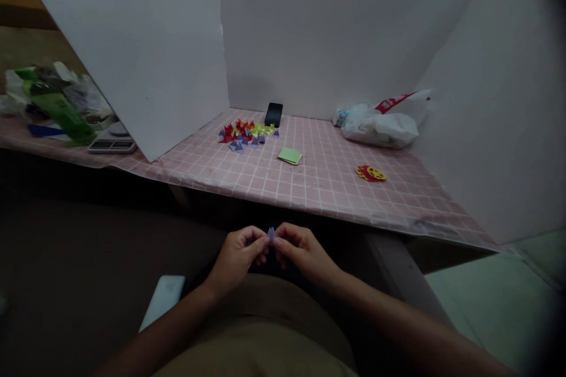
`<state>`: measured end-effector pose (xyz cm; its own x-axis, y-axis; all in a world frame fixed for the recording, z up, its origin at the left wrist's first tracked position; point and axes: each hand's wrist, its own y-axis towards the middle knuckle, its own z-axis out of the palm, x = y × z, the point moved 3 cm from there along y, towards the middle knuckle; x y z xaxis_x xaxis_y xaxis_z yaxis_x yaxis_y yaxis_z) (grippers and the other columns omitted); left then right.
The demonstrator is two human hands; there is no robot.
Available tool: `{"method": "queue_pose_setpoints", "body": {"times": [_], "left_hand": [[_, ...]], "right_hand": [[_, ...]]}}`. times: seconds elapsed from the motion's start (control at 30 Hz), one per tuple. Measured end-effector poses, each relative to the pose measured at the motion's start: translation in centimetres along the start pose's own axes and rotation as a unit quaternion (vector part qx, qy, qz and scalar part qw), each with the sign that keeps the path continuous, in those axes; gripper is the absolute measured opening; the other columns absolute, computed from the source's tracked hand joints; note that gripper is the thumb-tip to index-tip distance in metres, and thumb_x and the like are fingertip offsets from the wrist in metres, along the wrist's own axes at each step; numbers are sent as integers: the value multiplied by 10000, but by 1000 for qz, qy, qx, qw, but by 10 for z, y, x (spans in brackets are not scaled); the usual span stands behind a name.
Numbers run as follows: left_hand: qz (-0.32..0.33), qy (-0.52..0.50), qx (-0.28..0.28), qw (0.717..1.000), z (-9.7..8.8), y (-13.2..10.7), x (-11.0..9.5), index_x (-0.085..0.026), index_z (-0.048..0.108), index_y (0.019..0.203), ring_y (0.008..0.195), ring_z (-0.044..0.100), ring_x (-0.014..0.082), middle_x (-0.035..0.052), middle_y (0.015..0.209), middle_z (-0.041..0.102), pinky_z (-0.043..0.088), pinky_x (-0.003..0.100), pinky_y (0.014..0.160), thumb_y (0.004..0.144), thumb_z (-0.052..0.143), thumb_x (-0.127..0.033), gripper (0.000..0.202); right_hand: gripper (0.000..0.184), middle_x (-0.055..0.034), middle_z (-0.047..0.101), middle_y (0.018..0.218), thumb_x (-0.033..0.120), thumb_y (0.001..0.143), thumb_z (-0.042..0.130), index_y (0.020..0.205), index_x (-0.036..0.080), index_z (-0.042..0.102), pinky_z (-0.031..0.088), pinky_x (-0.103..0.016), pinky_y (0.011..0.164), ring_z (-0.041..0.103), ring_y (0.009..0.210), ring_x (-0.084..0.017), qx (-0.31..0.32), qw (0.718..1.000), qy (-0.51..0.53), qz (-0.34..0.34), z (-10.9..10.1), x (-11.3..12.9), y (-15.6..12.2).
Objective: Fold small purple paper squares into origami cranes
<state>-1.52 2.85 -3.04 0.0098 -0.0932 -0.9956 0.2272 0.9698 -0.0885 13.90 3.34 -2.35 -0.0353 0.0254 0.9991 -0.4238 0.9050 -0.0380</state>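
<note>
Between my two hands, just below the table's front edge, is a small folded purple paper [271,232] with pointed tips facing up. My left hand [241,256] pinches its left side between thumb and forefinger. On the other side, the thumb and forefinger of my right hand [303,250] pinch it too. Fingertips cover its lower part. Up on the table lies a cluster of small folded paper cranes [241,134] in red, orange, yellow and purple. To the right of them rests a short stack of square paper sheets [290,156], green on top.
A pink tiled-pattern cloth covers the table [318,188], with white panels around it. On it are a black phone [274,114], a white plastic bag [380,126] and red and yellow flat pieces [371,174]. Left are a green bottle [59,109], a scale [112,144] and a white slab [163,300].
</note>
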Motion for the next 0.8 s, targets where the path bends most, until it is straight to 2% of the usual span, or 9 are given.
{"method": "queue_pose_setpoints", "body": {"times": [0.23,0.4,0.6,0.8], "left_hand": [[24,34,30,999,1,-2,-3,-150,649,763,600,526,120,-8,646,589,427,243,594,834,627,-341,205],[38,35,27,998,0,-4,-5,-155,644,742,618,521,127,-6,641,581,424,250,620,847,618,-359,231],[0,-43,27,999,1,-4,-2,-154,652,773,670,561,136,12,705,630,454,258,666,852,623,-379,240],[-13,-50,32,998,-1,-4,0,-148,662,803,650,565,133,14,704,635,458,264,657,825,651,-367,221]], "right_hand": [[291,25,537,587,381,869,602,685,172,519,352,-219,484,473,510,-90,-29,997,-71,-20,-2,-3,-2],[293,21,553,624,410,882,596,725,169,539,383,-227,507,503,524,-96,-10,999,-37,-22,1,-1,-2],[325,12,582,659,456,896,593,761,164,548,411,-234,529,531,542,-99,23,999,19,-10,0,-3,-1],[325,10,579,673,457,924,561,782,166,553,403,-231,541,526,558,-99,47,998,-14,-27,1,-4,-3]]}}
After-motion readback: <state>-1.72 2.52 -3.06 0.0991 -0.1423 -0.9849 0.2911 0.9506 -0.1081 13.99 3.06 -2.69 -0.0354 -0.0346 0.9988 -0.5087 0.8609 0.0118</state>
